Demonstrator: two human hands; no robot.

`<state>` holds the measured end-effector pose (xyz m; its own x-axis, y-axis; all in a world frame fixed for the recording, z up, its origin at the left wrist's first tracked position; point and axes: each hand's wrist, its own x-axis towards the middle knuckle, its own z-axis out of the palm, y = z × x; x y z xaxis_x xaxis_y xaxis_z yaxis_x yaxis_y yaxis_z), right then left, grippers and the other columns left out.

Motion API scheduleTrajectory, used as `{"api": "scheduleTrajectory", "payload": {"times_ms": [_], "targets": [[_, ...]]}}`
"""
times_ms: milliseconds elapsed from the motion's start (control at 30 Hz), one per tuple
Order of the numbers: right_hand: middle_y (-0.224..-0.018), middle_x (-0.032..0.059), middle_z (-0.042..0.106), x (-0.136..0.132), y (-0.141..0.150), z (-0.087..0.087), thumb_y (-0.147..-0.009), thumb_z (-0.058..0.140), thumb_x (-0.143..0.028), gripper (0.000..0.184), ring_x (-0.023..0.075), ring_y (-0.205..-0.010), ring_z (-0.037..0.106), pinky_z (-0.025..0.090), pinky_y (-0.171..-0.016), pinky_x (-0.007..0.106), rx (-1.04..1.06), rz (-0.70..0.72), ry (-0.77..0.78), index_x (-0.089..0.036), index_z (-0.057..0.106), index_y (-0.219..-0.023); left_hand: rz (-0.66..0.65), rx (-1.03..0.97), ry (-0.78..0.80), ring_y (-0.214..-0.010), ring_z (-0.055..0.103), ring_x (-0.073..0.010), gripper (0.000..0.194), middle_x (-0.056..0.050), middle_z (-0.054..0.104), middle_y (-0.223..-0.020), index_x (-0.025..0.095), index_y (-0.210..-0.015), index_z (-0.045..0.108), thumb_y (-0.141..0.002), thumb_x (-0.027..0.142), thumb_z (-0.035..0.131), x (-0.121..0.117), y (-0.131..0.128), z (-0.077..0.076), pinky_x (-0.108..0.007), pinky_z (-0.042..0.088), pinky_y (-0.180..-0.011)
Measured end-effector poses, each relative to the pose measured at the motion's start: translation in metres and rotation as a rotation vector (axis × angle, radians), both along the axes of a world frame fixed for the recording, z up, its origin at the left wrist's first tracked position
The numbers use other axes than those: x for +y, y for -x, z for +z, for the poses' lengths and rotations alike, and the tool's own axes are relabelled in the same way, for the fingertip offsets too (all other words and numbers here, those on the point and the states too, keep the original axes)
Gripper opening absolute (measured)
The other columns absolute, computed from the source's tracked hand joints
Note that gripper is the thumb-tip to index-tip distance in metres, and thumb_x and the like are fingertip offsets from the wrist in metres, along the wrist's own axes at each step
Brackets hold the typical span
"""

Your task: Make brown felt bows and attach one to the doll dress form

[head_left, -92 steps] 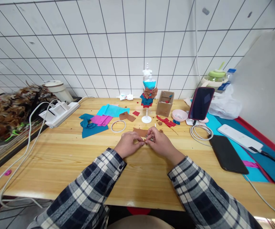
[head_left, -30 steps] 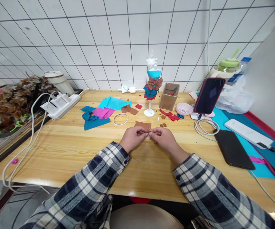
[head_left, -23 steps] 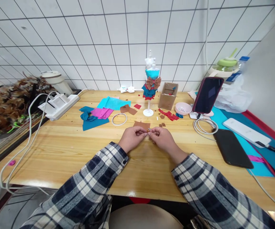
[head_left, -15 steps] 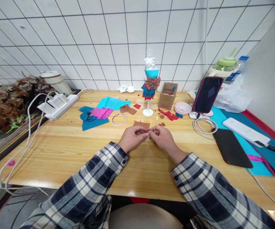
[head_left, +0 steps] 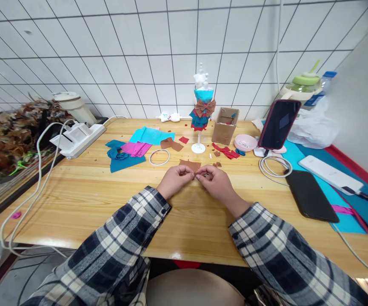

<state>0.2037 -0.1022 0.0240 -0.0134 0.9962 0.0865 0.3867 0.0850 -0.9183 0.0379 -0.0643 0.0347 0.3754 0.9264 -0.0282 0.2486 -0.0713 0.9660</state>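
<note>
My left hand [head_left: 177,178] and my right hand [head_left: 215,180] meet above the wooden table, each closed in a pinch. Between their fingertips is a small brown piece of crepe paper [head_left: 195,174], mostly covered by the fingers. Just beyond the hands lies a flat brown crepe paper sheet [head_left: 190,164]. Brown scraps [head_left: 217,164] are scattered beside my right hand. Farther back, a small white mannequin on a stand [head_left: 198,147] wears a blue and red paper dress [head_left: 199,120] with a brown bow [head_left: 204,108] at its waist.
Left of centre lie a tape roll [head_left: 159,163], teal paper [head_left: 128,163], magenta paper [head_left: 137,148] and light blue paper [head_left: 152,137]. A cardboard box [head_left: 224,132], pink bowl [head_left: 245,148], propped phone [head_left: 279,125] and black phone [head_left: 311,195] are on the right. A power strip [head_left: 78,142] stands left.
Both hands have shifted slightly, and the fingertips with the small brown piece are a little farther left and turned differently. The camera view has moved slightly; other things stay put.
</note>
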Motion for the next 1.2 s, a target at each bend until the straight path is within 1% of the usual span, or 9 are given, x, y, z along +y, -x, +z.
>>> {"api": "scheduleTrajectory", "payload": {"times_ms": [133,233,400,600,733,867,1000,1100,1200], "targets": [[-0.07,-0.0001,0.062,0.001,-0.002,0.002,-0.075,0.062,-0.035,0.015,0.0127,-0.057,0.051,0.041,-0.055,0.025,0.012,-0.07,-0.061,-0.021,0.063,-0.082,-0.01,-0.109,0.105,-0.08,0.064,-0.018,0.036,-0.007,0.072,-0.084,0.012,-0.09,0.072,-0.076,0.044,0.065,0.0,-0.001,0.0,-0.028,0.048,-0.074],[-0.069,-0.0006,0.059,0.003,-0.004,0.002,-0.075,0.062,-0.035,0.016,0.0122,-0.056,0.048,0.039,-0.053,0.025,0.034,-0.1,-0.045,-0.02,0.061,-0.082,0.012,-0.142,0.09,-0.089,0.064,-0.0206,0.044,-0.009,0.073,-0.095,0.013,-0.106,0.07,-0.078,0.047,0.064,-0.001,-0.001,0.004,-0.029,0.048,-0.078],[-0.07,-0.0007,0.057,0.003,-0.005,0.003,-0.074,0.064,-0.038,0.02,0.0112,-0.056,0.046,0.039,-0.053,0.025,0.093,-0.082,-0.019,-0.02,0.06,-0.081,0.011,-0.013,0.008,-0.086,0.065,-0.0218,0.036,-0.008,0.074,-0.089,0.014,-0.085,0.074,-0.071,0.046,0.071,-0.002,-0.002,0.007,-0.031,0.049,-0.08],[-0.089,0.0026,0.064,0.0,-0.002,0.009,-0.069,0.07,-0.045,0.056,0.0104,-0.056,0.05,0.04,-0.042,0.022,0.414,-0.026,0.182,-0.023,0.053,-0.118,0.044,-0.163,0.031,-0.081,0.064,-0.0184,0.027,-0.004,0.073,-0.083,0.015,-0.081,0.072,-0.074,0.041,0.069,-0.001,-0.001,0.003,-0.03,0.048,-0.08],[-0.08,0.0021,0.067,0.0,-0.001,0.007,-0.066,0.075,-0.042,0.046,0.0095,-0.056,0.05,0.037,-0.039,0.018,0.547,-0.023,0.276,-0.021,0.062,-0.105,0.031,-0.172,0.024,-0.081,0.063,-0.018,0.025,-0.005,0.072,-0.081,0.014,-0.079,0.071,-0.074,0.038,0.069,-0.001,-0.001,0.004,-0.03,0.047,-0.081],[-0.073,-0.0008,0.065,0.0,-0.002,0.006,-0.063,0.078,-0.038,0.046,0.0081,-0.055,0.049,0.034,-0.039,0.016,0.615,-0.058,0.313,-0.021,0.064,-0.104,0.016,-0.162,0.033,-0.082,0.062,-0.0183,0.026,-0.005,0.071,-0.083,0.014,-0.08,0.071,-0.075,0.039,0.068,-0.002,-0.002,0.004,-0.03,0.047,-0.082],[-0.075,-0.0014,0.066,-0.001,-0.001,0.01,-0.06,0.08,-0.036,0.047,0.0081,-0.056,0.052,0.034,-0.04,0.016,0.654,-0.053,0.374,-0.022,0.063,-0.102,-0.036,-0.288,0.167,-0.078,0.061,-0.0164,0.026,-0.004,0.07,-0.08,0.013,-0.081,0.069,-0.077,0.039,0.067,-0.002,-0.001,0.001,-0.029,0.047,-0.08],[-0.076,-0.0006,0.066,-0.003,0.0,0.015,-0.057,0.083,-0.036,0.043,0.0088,-0.059,0.054,0.037,-0.041,0.015,0.693,-0.013,0.45,-0.019,0.06,-0.089,-0.055,-0.383,0.275,-0.074,0.061,-0.0152,0.024,-0.003,0.068,-0.074,0.013,-0.077,0.067,-0.074,0.037,0.07,-0.002,-0.001,-0.001,-0.029,0.047,-0.077],[-0.076,-0.0008,0.066,-0.005,0.001,0.016,-0.055,0.084,-0.035,0.041,0.0083,-0.059,0.055,0.041,-0.042,0.015,0.722,0.003,0.5,-0.018,0.058,-0.081,-0.048,-0.411,0.3,-0.074,0.061,-0.0152,0.024,-0.003,0.067,-0.073,0.012,-0.076,0.066,-0.073,0.036,0.072,-0.002,-0.001,-0.002,-0.03,0.047,-0.078]]}}
